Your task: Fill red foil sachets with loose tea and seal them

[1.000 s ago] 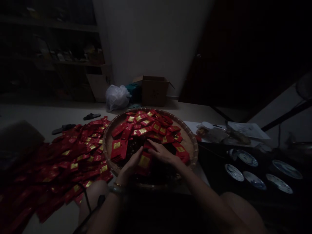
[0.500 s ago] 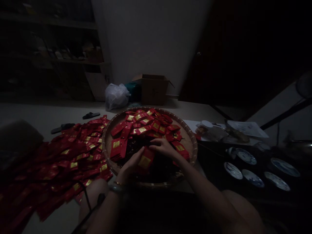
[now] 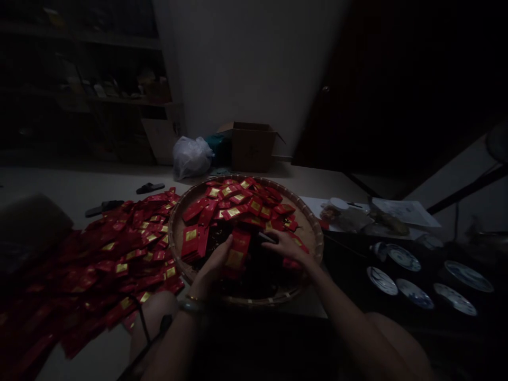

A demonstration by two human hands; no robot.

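Note:
A round woven basket tray [image 3: 177, 225] sits on the floor in front of me, with several red packets with gold labels and dark loose material in its middle. My left hand [image 3: 212, 267] holds one red packet [image 3: 237, 253] upright over the tray's near part. To the right of that packet my right hand [image 3: 286, 246] hovers over the dark material, fingers partly curled; I cannot tell whether it grips anything.
A large heap of red packets [image 3: 119, 254] spreads over the floor left of the tray. Blue-patterned saucers [image 3: 397, 275] lie at the right. Papers and a small container [image 3: 349, 214] lie behind them. A cardboard box [image 3: 250, 145] and white bag [image 3: 190, 159] stand by the wall.
My right hand has moved from the packet's top to the right, away from it. The packet in my left hand now stands more upright.

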